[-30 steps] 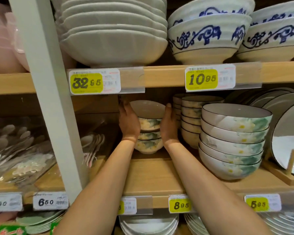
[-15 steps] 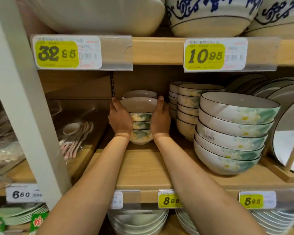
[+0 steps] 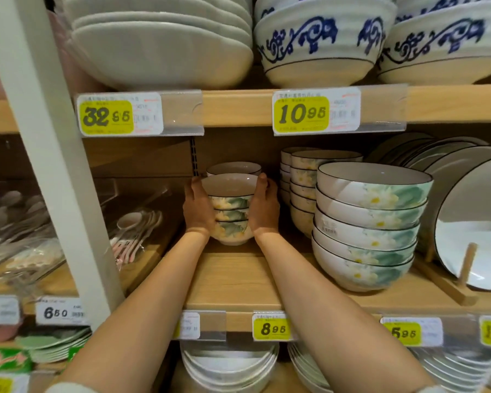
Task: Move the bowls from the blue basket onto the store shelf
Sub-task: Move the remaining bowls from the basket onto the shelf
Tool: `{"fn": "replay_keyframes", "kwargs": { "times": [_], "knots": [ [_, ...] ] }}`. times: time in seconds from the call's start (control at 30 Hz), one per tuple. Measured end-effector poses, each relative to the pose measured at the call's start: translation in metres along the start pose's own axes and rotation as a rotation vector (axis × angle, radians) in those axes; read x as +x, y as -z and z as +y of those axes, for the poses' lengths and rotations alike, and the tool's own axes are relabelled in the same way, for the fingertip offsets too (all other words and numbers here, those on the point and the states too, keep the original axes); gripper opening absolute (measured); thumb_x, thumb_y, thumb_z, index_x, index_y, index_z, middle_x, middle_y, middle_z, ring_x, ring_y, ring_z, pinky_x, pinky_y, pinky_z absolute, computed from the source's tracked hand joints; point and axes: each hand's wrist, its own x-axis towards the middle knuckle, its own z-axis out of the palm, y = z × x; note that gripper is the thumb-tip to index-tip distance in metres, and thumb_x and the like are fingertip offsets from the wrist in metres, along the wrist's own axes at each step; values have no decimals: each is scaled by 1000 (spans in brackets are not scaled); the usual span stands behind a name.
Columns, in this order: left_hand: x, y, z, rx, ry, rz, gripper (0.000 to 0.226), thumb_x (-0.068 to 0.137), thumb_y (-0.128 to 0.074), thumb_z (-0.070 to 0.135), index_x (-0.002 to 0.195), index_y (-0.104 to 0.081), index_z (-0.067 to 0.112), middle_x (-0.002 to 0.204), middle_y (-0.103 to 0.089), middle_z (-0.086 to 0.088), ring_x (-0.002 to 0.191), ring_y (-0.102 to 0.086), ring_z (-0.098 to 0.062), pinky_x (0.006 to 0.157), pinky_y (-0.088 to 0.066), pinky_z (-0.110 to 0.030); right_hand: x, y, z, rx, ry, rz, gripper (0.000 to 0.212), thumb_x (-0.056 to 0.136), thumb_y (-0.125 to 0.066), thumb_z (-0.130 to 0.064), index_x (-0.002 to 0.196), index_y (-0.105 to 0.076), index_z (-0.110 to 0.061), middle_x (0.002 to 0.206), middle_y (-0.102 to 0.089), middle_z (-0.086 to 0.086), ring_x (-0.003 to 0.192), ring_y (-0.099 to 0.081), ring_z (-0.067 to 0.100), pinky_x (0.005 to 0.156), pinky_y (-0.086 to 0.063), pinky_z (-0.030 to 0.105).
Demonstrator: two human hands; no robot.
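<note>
Gripping a stack of floral bowls between our left hand and right hand, we have it seemingly resting on the store shelf — only letting go remains; the blue basket is unseen.

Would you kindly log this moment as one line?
left hand: grips bowl stack | right hand: grips bowl stack | shelf contact: unclear

Small bowls between the left hand and right hand show green-and-yellow flowers on white; above them, large bowls carry blue scrolls.
</note>
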Motion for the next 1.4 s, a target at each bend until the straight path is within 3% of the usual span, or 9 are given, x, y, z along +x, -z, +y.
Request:
{"fn": "replay_keyframes", "kwargs": {
  "times": [0.17, 0.3, 0.43, 0.63, 0.73, 0.87, 1.07, 1.2, 1.4],
  "knots": [
    [-10, 18, 21, -9, 150, 28, 61, 100, -20, 52, 137, -52, 16, 139, -53, -15, 126, -48, -34, 108, -34, -41, -6, 6, -13, -25, -40, -47, 51, 103, -33, -44, 144, -39, -16, 146, -46, 11, 133, -44, 29, 100, -33, 30],
    [-28, 35, 43, -41, 241, 56, 49, 98, -30, 51, 113, -62, 17, 122, -62, -11, 104, -58, -29, 98, -43, -41, -25, 13, -31, -120, 18, -85, 60, 97, -49, -34, 151, -28, -18, 154, -37, 9, 139, -37, 29, 113, -32, 38],
    [-77, 68, 53, -129, 116, 4, 40, 102, -29, 43, 108, -62, 20, 114, -64, -2, 109, -58, -20, 99, -46, -39, -58, 33, -41, -26, 0, -180, 47, 93, -52, -28, 139, -46, -24, 133, -58, 7, 120, -55, 26, 104, -45, 42],
    [-166, 129, 57, -175, 68, -132, 40, 105, -28, 27, 108, -65, 12, 107, -73, -10, 99, -70, -22, 84, -54, -27, -123, 54, -49, 113, 83, -218, 43, 94, -52, -19, 136, -52, -22, 126, -58, -10, 115, -53, 2, 87, -42, 11],
    [-197, 168, 43, -163, 69, -148, 37, 103, -31, 21, 102, -67, 10, 99, -74, -15, 95, -71, -28, 87, -55, -33, -168, 53, -40, 164, 93, -344, 30, 91, -52, -14, 115, -69, -21, 108, -69, -14, 102, -59, -10, 84, -45, 6],
    [-220, 229, 18, -150, 123, -90, 36, 102, -32, 18, 94, -67, 13, 91, -76, -11, 87, -72, -25, 84, -55, -32, -229, 33, -20, 193, -34, -544, 29, 92, -49, -9, 87, -73, -23, 89, -76, -5, 92, -69, 8, 86, -51, 26],
    [-242, 358, -13, -96, 263, 44, 32, 102, -31, 13, 100, -62, 5, 85, -71, -9, 73, -67, -19, 65, -52, -19, -332, -43, 20, 174, -245, -735, 36, 91, -42, 6, 79, -69, -14, 72, -72, 5, 66, -69, 7, 62, -52, 13],
    [-270, 460, -47, 26, 372, 146, 30, 103, -33, 9, 108, -61, -2, 89, -66, -16, 71, -61, -17, 57, -50, -12, -406, -92, 60, 18, -353, -858, 31, 93, -44, 3, 80, -67, -13, 77, -70, 12, 65, -66, 12, 63, -51, 18],
    [-311, 574, -106, 178, 538, 230, 29, 101, -36, 9, 92, -64, 7, 82, -68, -8, 62, -58, -13, 54, -46, -15, -493, -144, 121, -199, -634, -908, 15, 93, -55, -12, 83, -66, -14, 76, -71, 6, 68, -67, 16, 60, -48, 25]
  ]
}}
